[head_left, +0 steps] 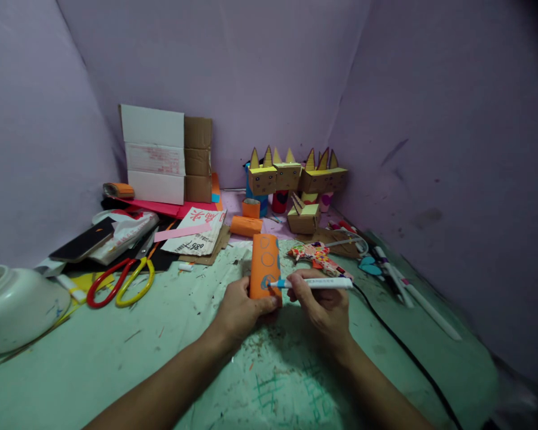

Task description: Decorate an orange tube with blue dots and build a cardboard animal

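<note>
Orange tube (264, 248), blue circles on its face, held over mid-surface (183, 358). I see the left hand (238, 307) closed in a grip round its lower end; right hand (323, 307) grips a white marker (325, 283), tip at the lowest circle. Beyond: orange roll (246, 226) lying down. Well left: red-and-yellow scissors (140, 260).

White jar (31, 310) at 8 o'clock: cut by left edge. Black cable (403, 347) exits bottom edge between 4 and 5 o'clock. Left hand (237, 307): fingers partly hidden behind orange tube (260, 249). Marker (329, 283): print too small to read.
</note>
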Demonstrator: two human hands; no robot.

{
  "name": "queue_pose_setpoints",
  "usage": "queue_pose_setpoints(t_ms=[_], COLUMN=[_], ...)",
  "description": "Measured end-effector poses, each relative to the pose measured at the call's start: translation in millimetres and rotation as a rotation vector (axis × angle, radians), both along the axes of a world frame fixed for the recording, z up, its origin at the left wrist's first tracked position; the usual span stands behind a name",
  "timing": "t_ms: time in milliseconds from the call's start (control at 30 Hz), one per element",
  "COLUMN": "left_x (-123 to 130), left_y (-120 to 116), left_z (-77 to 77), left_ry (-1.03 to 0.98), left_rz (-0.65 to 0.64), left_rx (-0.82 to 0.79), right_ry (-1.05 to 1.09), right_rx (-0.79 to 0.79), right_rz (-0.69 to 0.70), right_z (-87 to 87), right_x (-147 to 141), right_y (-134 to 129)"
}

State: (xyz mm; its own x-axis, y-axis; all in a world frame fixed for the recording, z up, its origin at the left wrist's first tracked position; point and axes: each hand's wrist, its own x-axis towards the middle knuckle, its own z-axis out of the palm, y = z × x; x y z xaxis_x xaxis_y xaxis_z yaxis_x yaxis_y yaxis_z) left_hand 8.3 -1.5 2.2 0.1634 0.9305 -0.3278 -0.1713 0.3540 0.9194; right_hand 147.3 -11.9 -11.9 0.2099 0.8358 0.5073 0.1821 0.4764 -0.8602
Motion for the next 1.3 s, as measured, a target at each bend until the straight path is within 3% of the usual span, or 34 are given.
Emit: queue_pose_setpoints(t_ms=[533,1300], left_x=[-0.7,-1.6], left_y=[1.1,0.3], left_z=[-1.8,0.4], left_ry=[-0.046,-0.022], left_rz=[0.004,-0.001], left_rx=[-0.002,0.0], right_ry=[0.02,0.05], right_rx=[-0.02,-0.009], right_rz=[-0.067,0.0], right_z=[-0.9,-2.5], right_x=[0.1,-1.0], right_y=[2.3,2.0])
